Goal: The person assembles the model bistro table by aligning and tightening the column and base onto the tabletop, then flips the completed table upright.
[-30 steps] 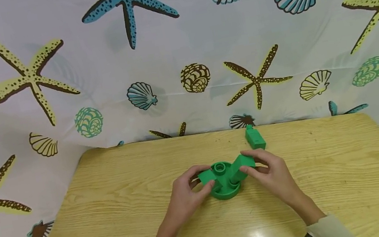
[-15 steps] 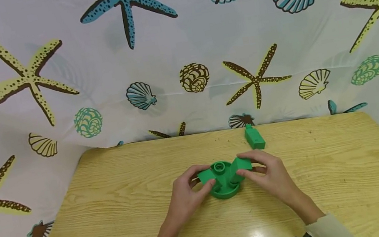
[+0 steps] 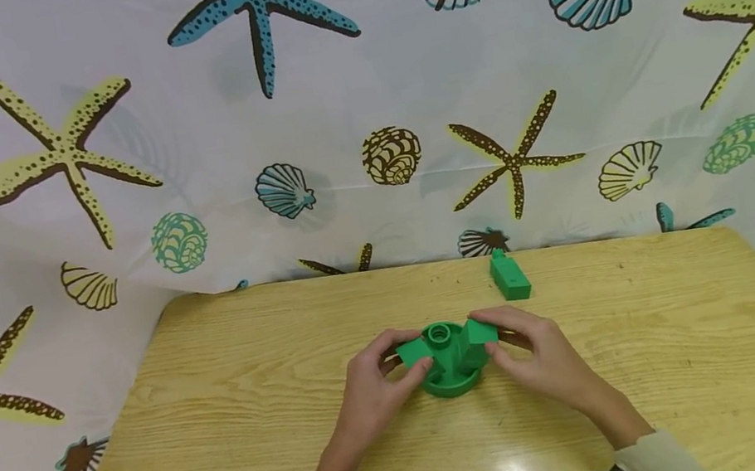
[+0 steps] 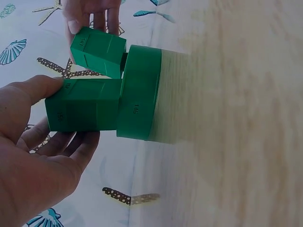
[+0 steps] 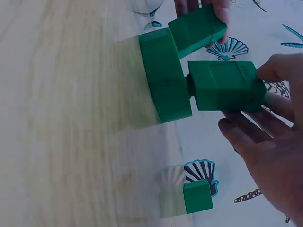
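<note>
A round green base (image 3: 452,387) stands on the table, with an uncovered ring-shaped socket at its far side. My left hand (image 3: 375,383) grips a green block (image 4: 80,106) by its sides; this block sits flush against the base. A second green block (image 5: 225,85) is held between the thumb and fingers of my right hand (image 3: 538,350). Between that block and the base a short narrow neck shows in the right wrist view. Whether the neck is fully seated cannot be told. Both blocks rise side by side from the base.
A third green block (image 3: 509,277) with a small peg lies on the wooden table (image 3: 230,430), beyond my right hand. Behind the table and along its sides hangs a white cloth (image 3: 325,110) printed with starfish and shells.
My right hand has moved slightly left and turned its block from a lean to the right to a more upright stance. The left hand and its block have stayed nearly still.
</note>
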Motion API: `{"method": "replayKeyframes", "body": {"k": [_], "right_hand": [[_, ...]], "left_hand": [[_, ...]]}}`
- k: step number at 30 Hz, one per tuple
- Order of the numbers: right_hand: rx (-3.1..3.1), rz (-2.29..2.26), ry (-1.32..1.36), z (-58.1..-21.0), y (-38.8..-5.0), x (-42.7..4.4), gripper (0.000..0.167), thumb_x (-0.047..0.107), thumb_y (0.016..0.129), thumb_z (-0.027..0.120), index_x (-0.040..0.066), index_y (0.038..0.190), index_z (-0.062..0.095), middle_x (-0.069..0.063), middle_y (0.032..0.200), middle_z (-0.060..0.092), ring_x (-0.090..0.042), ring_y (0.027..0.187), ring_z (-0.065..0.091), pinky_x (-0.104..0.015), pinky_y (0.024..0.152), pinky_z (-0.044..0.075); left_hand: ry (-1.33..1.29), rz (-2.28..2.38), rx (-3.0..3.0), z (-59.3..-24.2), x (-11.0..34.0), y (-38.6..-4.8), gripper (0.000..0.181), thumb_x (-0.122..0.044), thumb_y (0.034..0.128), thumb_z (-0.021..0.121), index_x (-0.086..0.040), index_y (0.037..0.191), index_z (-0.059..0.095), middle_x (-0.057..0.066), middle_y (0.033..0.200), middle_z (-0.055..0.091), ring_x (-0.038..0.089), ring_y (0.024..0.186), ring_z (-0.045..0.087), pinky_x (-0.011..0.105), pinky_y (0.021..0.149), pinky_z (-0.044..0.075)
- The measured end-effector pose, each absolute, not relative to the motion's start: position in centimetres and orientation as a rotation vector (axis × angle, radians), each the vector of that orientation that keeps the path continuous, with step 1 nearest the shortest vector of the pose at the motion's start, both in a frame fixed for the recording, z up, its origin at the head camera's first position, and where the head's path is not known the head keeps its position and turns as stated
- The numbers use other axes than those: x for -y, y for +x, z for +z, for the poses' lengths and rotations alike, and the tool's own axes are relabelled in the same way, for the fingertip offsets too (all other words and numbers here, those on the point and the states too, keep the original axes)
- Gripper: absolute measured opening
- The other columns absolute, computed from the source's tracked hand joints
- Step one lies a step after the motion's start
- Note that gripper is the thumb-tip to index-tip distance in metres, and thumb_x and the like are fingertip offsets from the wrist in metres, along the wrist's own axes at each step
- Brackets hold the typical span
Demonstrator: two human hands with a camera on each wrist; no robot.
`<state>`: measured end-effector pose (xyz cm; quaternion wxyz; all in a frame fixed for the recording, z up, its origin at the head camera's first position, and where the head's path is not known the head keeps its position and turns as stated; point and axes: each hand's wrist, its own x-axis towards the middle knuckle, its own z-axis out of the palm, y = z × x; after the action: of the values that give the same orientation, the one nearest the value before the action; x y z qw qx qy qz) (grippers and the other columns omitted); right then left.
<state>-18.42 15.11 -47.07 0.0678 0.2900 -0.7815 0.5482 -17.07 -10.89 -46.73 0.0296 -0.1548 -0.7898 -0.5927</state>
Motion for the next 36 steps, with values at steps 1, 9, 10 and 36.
{"method": "replayKeyframes", "body": {"k": [1, 9, 10, 36], "right_hand": [[2.359, 1.673, 0.891, -47.0, -18.4, -15.3, 0.040, -0.002, 0.099, 0.066, 0.001, 0.139, 0.062, -0.012, 0.136, 0.063, -0.030, 0.122, 0.063, -0.035, 0.098, 0.055], [2.448, 1.676, 0.883, -46.7, -18.4, -15.8, 0.043, 0.011, 0.097, 0.073, 0.010, 0.139, 0.063, -0.008, 0.136, 0.065, -0.027, 0.120, 0.063, -0.039, 0.099, 0.055], [2.461, 1.655, 0.880, -46.7, -18.4, -15.8, 0.042, 0.014, 0.096, 0.075, 0.011, 0.137, 0.064, -0.006, 0.135, 0.066, -0.026, 0.119, 0.063, -0.040, 0.098, 0.055], [2.439, 1.834, 0.914, -46.2, -18.6, -15.9, 0.034, 0.008, 0.096, 0.074, 0.005, 0.129, 0.067, -0.009, 0.129, 0.067, -0.028, 0.121, 0.063, -0.049, 0.103, 0.051]], "left_hand": [[-0.477, -1.827, 2.435, -46.8, 10.9, -17.1, 0.036, -0.007, 0.0919, 0.079, -0.002, 0.126, 0.068, 0.012, 0.125, 0.066, 0.026, 0.117, 0.064, 0.040, 0.097, 0.056], [-0.476, -1.846, 2.426, -47.0, 10.8, -17.1, 0.036, -0.009, 0.0921, 0.079, -0.003, 0.126, 0.069, 0.012, 0.125, 0.066, 0.026, 0.118, 0.063, 0.041, 0.097, 0.056], [-0.473, -1.847, 2.427, -47.0, 10.8, -17.1, 0.036, -0.010, 0.0921, 0.079, -0.003, 0.126, 0.069, 0.012, 0.125, 0.066, 0.025, 0.118, 0.063, 0.041, 0.097, 0.056], [-0.439, -1.859, 2.412, -47.1, 10.8, -17.1, 0.036, -0.010, 0.0919, 0.079, -0.004, 0.126, 0.069, 0.009, 0.125, 0.067, 0.024, 0.117, 0.064, 0.041, 0.098, 0.055]]}}
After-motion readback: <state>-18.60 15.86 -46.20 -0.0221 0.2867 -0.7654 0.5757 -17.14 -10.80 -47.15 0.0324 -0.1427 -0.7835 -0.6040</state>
